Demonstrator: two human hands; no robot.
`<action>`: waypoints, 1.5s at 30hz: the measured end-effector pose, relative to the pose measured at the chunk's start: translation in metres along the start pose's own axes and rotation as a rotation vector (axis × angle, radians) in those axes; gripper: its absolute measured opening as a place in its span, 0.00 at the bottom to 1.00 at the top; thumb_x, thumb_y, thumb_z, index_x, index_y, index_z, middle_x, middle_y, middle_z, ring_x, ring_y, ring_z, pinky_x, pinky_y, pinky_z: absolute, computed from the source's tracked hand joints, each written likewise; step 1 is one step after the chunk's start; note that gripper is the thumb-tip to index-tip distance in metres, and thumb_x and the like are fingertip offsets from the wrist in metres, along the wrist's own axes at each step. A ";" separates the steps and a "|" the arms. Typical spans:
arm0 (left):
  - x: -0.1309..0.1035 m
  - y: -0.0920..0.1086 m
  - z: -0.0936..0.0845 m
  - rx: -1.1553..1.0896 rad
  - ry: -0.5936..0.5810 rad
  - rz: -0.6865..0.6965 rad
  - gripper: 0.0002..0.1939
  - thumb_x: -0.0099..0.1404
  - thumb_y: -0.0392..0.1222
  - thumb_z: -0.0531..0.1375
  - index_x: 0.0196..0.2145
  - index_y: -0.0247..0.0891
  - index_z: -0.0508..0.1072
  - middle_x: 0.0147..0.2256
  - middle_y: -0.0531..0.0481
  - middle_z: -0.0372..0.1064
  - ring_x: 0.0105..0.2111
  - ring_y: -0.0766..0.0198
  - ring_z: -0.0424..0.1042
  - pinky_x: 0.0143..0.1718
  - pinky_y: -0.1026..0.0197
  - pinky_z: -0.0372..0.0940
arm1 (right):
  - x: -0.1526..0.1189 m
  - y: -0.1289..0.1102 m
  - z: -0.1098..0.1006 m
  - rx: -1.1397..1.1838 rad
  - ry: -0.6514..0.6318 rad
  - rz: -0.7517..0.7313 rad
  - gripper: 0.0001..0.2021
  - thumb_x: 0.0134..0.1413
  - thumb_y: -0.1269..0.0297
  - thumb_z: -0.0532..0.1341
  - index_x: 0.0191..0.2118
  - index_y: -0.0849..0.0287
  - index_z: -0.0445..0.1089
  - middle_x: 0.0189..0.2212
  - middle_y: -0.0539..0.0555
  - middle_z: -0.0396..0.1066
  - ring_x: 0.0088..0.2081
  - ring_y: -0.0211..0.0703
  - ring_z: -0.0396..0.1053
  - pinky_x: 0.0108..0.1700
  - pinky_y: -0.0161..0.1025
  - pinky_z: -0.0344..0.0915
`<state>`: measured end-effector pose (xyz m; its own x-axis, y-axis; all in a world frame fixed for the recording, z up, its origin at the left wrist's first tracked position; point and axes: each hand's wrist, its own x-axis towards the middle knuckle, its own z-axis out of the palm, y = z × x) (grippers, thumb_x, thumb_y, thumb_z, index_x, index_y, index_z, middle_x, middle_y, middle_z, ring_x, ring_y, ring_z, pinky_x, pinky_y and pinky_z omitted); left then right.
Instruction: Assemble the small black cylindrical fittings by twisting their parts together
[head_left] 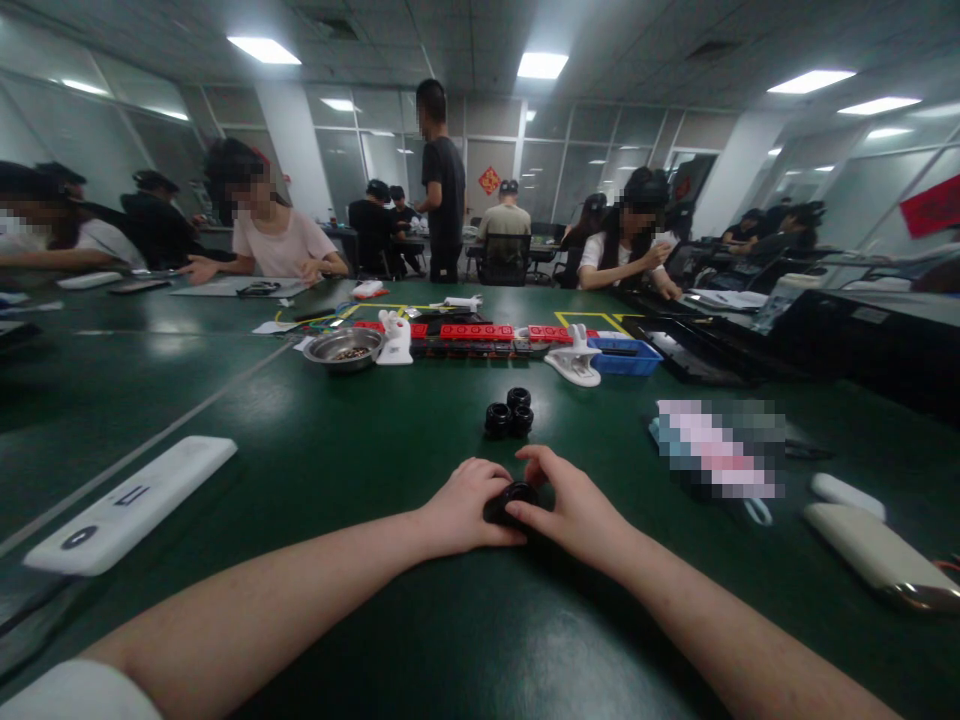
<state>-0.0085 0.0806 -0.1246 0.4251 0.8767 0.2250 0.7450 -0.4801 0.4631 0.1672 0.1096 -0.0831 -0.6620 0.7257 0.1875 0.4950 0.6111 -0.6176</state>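
Observation:
Low over the table, my left hand [469,507] wraps its fingers and thumb round the left side of a black round part [517,492] with a rimmed top. On its other side my right hand [574,505] grips the same part, thumb pressed to the near edge and index finger arched above it. The fingers cover much of the part, so its exact kind does not show. Just beyond my hands, a small cluster of three similar black round parts [498,420] stands on the green table [360,440], touching or nearly touching one another.
A white power strip [135,505] lies at left. Farther back are a metal bowl [345,348] with small pieces, white clamps [576,358], a red strip [476,332] and a blue tray [622,357]. At right lie a beige case [877,550] and a pouch. Several people sit beyond.

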 end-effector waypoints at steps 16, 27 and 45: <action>0.000 0.001 -0.001 -0.010 -0.005 -0.002 0.22 0.47 0.54 0.64 0.38 0.39 0.70 0.42 0.48 0.63 0.43 0.56 0.61 0.48 0.53 0.55 | -0.001 -0.002 -0.001 -0.001 0.011 -0.013 0.21 0.43 0.66 0.62 0.46 0.59 0.59 0.35 0.54 0.65 0.39 0.45 0.65 0.42 0.43 0.62; -0.001 0.002 -0.003 -0.005 -0.008 -0.001 0.22 0.48 0.54 0.63 0.38 0.38 0.70 0.42 0.47 0.63 0.43 0.56 0.61 0.48 0.52 0.55 | -0.002 0.000 0.000 -0.012 0.024 -0.038 0.22 0.45 0.64 0.60 0.48 0.61 0.58 0.40 0.57 0.65 0.44 0.48 0.63 0.45 0.46 0.60; 0.000 0.003 -0.003 -0.009 -0.008 -0.006 0.23 0.48 0.54 0.63 0.39 0.38 0.69 0.42 0.46 0.63 0.44 0.55 0.60 0.48 0.53 0.55 | -0.001 -0.001 -0.001 -0.006 0.021 -0.014 0.19 0.45 0.65 0.60 0.45 0.60 0.59 0.35 0.55 0.65 0.38 0.46 0.65 0.41 0.44 0.62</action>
<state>-0.0080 0.0791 -0.1206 0.4245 0.8793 0.2157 0.7427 -0.4745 0.4724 0.1675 0.1087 -0.0816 -0.6571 0.7234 0.2119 0.4892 0.6231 -0.6102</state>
